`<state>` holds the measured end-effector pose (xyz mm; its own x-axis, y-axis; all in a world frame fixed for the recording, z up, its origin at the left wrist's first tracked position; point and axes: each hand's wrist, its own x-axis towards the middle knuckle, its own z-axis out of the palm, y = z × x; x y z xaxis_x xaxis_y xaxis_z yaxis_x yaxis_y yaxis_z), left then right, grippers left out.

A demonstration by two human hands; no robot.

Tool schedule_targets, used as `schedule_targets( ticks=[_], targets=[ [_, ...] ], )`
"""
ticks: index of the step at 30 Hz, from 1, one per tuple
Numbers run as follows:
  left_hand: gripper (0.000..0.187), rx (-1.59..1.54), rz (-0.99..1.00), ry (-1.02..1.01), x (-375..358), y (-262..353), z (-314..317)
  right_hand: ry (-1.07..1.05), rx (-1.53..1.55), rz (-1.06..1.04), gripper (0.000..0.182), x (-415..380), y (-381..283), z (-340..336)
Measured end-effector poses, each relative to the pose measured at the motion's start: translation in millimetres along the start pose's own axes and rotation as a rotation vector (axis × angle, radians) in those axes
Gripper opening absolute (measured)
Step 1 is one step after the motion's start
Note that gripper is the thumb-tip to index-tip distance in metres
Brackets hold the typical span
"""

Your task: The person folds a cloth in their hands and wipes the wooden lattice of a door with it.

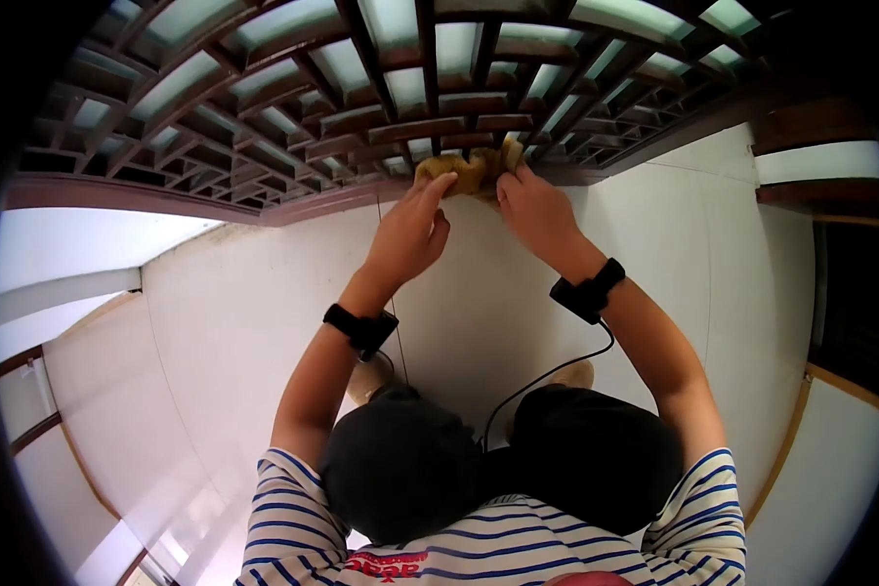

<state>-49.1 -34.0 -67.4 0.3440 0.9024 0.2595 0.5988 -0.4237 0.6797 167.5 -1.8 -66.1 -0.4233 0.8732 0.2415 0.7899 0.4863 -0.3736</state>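
A yellow-brown cloth (469, 174) lies bunched against the lower edge of a dark wooden lattice screen (400, 127). My left hand (412, 232) has its fingers closed on the cloth's left end, with the thumb held lower. At the cloth's right end, my right hand (539, 210) pinches the fabric, and a corner sticks up above its fingers. Both hands are close together, low at the foot of the screen. Part of the fingertips is hidden by the folds of cloth.
Pale tiled floor (479, 283) spreads below the screen. Black bands with small boxes sit on both wrists, and a black cable (537, 376) runs from the right one toward my knees (596, 454). White panels with wooden edges stand at both sides.
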Motion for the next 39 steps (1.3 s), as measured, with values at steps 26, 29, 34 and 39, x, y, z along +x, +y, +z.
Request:
schedule_targets(
  ticks=[26, 29, 34, 39],
  targets=[
    [0.059, 0.203, 0.635, 0.877, 39.1, 75.2, -119.1, 0.521, 0.066, -0.534, 0.032, 38.2, -75.4, -165.5],
    [0.076, 0.123, 0.635, 1.048, 75.1, 128.0, -149.6, 0.756, -0.010, -0.607, 0.039, 76.4, -122.9, -225.2],
    [0.061, 0.667, 0.612, 1.205, 159.0, 172.6, -210.1, 1.155, -0.391, -0.549, 0.047, 167.8, -155.1, -271.2],
    [0.054, 1.039, 0.605, 1.396, 200.7, 131.0, -226.6, 1.271, -0.519, -0.354, 0.047, 197.4, -152.0, -244.1]
  ],
)
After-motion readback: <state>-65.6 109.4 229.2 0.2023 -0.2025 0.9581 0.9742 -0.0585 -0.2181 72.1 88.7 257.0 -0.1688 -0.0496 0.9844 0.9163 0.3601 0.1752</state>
